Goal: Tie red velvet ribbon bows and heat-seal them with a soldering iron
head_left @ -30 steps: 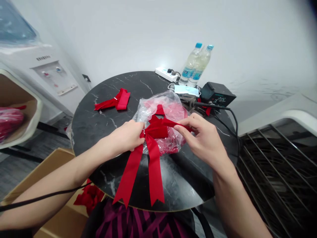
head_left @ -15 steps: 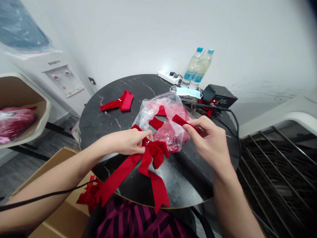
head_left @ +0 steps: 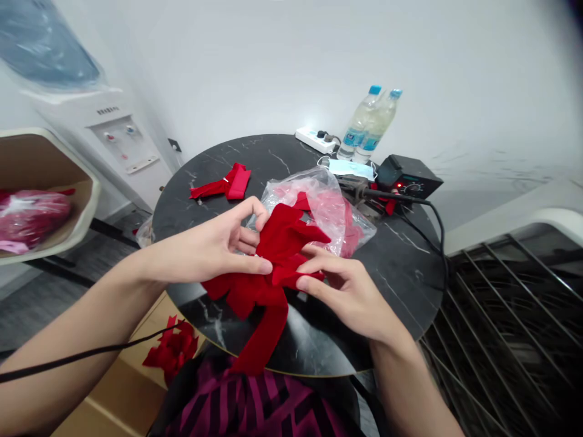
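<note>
A red ribbon bow (head_left: 264,297) with loops and long tails is held over the near part of the table, between both hands. My left hand (head_left: 228,240) grips it from the left, thumb pressed at its middle and fingers curled behind a raised loop. My right hand (head_left: 346,285) pinches a red piece on the bow's right side between thumb and fingers. Just beyond the bow lies a clear plastic bag (head_left: 319,188) with red ribbon pieces in it. Farther left on the tabletop rests a folded, tied red ribbon (head_left: 228,182).
On the round black table (head_left: 392,291) stand two water bottles (head_left: 364,130), a power strip (head_left: 314,139), a face mask (head_left: 350,169) and a black control box (head_left: 407,176) with a cable. A cardboard box (head_left: 122,388) holding red bows (head_left: 173,352) is below left. A metal rack (head_left: 510,291) stands right.
My right hand has moved left from above the bag to the bow, bringing its red ribbon piece. The bow has been turned and lifted, and its tails now hang differently.
</note>
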{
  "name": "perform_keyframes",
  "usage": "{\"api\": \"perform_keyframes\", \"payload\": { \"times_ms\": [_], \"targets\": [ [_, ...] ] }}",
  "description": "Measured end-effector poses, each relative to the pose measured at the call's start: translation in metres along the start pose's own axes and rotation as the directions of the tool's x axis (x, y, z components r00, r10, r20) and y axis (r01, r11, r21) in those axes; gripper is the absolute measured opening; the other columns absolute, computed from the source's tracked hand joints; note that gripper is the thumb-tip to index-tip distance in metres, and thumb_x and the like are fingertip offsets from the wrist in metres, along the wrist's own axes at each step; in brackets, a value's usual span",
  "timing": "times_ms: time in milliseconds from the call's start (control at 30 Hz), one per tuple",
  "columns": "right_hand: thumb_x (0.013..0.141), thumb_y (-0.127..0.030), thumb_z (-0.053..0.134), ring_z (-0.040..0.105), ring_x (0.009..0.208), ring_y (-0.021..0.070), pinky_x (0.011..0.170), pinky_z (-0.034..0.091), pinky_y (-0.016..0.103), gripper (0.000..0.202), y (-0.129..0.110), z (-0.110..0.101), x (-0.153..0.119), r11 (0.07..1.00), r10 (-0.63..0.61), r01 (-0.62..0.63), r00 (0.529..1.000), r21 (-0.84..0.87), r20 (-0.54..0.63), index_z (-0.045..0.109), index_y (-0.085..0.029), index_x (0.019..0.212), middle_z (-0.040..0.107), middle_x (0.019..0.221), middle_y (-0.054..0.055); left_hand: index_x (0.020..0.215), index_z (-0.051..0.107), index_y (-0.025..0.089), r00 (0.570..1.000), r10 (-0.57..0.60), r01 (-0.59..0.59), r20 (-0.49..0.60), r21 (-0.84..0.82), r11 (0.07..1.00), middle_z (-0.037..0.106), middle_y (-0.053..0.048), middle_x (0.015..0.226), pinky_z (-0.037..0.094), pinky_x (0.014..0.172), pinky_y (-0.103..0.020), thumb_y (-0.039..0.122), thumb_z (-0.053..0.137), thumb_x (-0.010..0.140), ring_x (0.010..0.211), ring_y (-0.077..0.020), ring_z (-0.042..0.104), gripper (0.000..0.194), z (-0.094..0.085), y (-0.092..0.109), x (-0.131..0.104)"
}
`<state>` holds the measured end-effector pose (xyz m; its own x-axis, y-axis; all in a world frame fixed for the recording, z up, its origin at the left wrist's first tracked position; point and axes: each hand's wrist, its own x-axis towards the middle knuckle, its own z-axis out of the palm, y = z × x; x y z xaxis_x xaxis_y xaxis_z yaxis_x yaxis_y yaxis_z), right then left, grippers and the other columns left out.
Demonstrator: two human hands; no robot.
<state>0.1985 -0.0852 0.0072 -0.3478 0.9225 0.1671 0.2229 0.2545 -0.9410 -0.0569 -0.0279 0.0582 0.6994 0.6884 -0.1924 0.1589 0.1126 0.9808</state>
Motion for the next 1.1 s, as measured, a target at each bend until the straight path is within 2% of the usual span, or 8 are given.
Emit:
{"api": "perform_keyframes", "payload": {
  "times_ms": [133, 300, 467, 567, 667, 733, 900, 1100],
  "targets": [
    [0.095, -0.037, 0.072, 0.069, 0.080, 0.0140, 0.075, 0.052, 0.025, 0.013, -0.012, -0.001, 0.000, 0.999, 0.041, -0.039, 0.998, -0.027, 0.046, 0.077, -0.024, 0.095, 0.077, 0.090, -0.002, 0.101, 0.035, 0.030, 0.998, 0.024, -0.019, -0.062, 0.079, 0.997, 0.074, 0.003, 0.083, 0.053, 0.058, -0.018, 0.027, 0.082, 0.084, 0.074, -0.0155, 0.073, 0.050, 0.004, 0.003, 0.000],
    [0.097, -0.030, 0.069, 0.072, 0.091, 0.0142, 0.083, 0.052, 0.023, 0.009, -0.032, -0.019, -0.003, 0.948, -0.019, 0.018, 1.000, -0.317, -0.002, 0.077, -0.025, 0.097, 0.078, 0.101, -0.002, 0.106, 0.047, 0.028, 0.985, -0.105, 0.127, -0.136, 0.166, 0.978, 0.076, 0.001, 0.078, 0.040, 0.043, -0.017, 0.021, 0.080, 0.079, 0.052, -0.0123, 0.062, 0.043, 0.007, -0.009, 0.013],
    [0.096, -0.028, 0.070, 0.072, 0.082, 0.0135, 0.079, 0.054, 0.023, 0.009, -0.030, -0.039, 0.009, 0.912, -0.066, 0.066, 0.998, -0.404, 0.013, 0.077, -0.024, 0.093, 0.079, 0.093, -0.002, 0.097, 0.055, 0.022, 0.999, -0.042, 0.039, -0.028, -0.077, 0.996, 0.077, -0.004, 0.092, 0.058, 0.072, -0.024, 0.021, 0.081, 0.081, 0.084, -0.0185, 0.076, 0.030, 0.010, -0.017, 0.022],
    [0.094, -0.029, 0.073, 0.074, 0.097, 0.0179, 0.089, 0.055, 0.027, 0.007, -0.030, -0.046, 0.005, 0.887, -0.135, 0.097, 0.989, -0.451, -0.053, 0.079, -0.026, 0.096, 0.080, 0.104, 0.000, 0.100, 0.053, 0.023, 0.999, -0.028, 0.018, -0.037, -0.265, 0.964, 0.077, -0.004, 0.084, 0.059, 0.075, -0.026, 0.027, 0.076, 0.090, 0.081, -0.0175, 0.075, 0.026, 0.013, -0.022, 0.024],
    [0.092, -0.026, 0.075, 0.072, 0.112, 0.0224, 0.101, 0.054, 0.034, 0.007, -0.035, -0.032, -0.010, 0.905, -0.213, 0.070, 0.929, -0.421, -0.303, 0.080, -0.028, 0.096, 0.078, 0.116, 0.002, 0.097, 0.052, 0.023, 0.982, -0.006, -0.076, -0.189, -0.424, 0.902, 0.074, -0.002, 0.080, 0.059, 0.071, -0.025, 0.025, 0.066, 0.097, 0.074, -0.0149, 0.072, 0.014, 0.020, -0.026, 0.024],
    [0.091, -0.025, 0.076, 0.074, 0.094, 0.0200, 0.089, 0.058, 0.033, 0.008, -0.037, -0.010, -0.016, 0.945, -0.172, 0.026, 0.887, -0.326, -0.429, 0.080, -0.029, 0.097, 0.079, 0.102, 0.001, 0.092, 0.053, 0.021, 0.959, 0.011, -0.152, -0.282, -0.484, 0.862, 0.073, -0.001, 0.079, 0.059, 0.070, -0.023, 0.017, 0.061, 0.097, 0.071, -0.0130, 0.071, 0.010, 0.025, -0.027, 0.024],
    [0.092, -0.031, 0.074, 0.069, 0.067, 0.0128, 0.065, 0.054, 0.023, 0.010, -0.028, 0.038, 0.003, 0.993, 0.114, -0.116, 0.918, 0.016, -0.380, 0.081, -0.024, 0.088, 0.078, 0.079, -0.001, 0.101, 0.059, 0.020, 0.960, 0.053, -0.187, -0.276, -0.485, 0.855, 0.076, -0.001, 0.081, 0.061, 0.070, -0.023, 0.018, 0.063, 0.098, 0.071, -0.0133, 0.074, 0.006, 0.033, -0.032, 0.024],
    [0.088, -0.034, 0.077, 0.059, 0.055, 0.0078, 0.052, 0.046, 0.017, 0.016, -0.024, 0.041, 0.019, 0.969, 0.246, -0.225, 0.905, 0.101, -0.346, 0.080, -0.020, 0.080, 0.076, 0.071, 0.000, 0.102, 0.059, 0.022, 0.958, 0.114, -0.211, -0.264, -0.378, 0.902, 0.078, 0.001, 0.088, 0.061, 0.076, -0.026, 0.017, 0.069, 0.094, 0.078, -0.0157, 0.077, 0.014, 0.029, -0.047, 0.022]
  ]
}}
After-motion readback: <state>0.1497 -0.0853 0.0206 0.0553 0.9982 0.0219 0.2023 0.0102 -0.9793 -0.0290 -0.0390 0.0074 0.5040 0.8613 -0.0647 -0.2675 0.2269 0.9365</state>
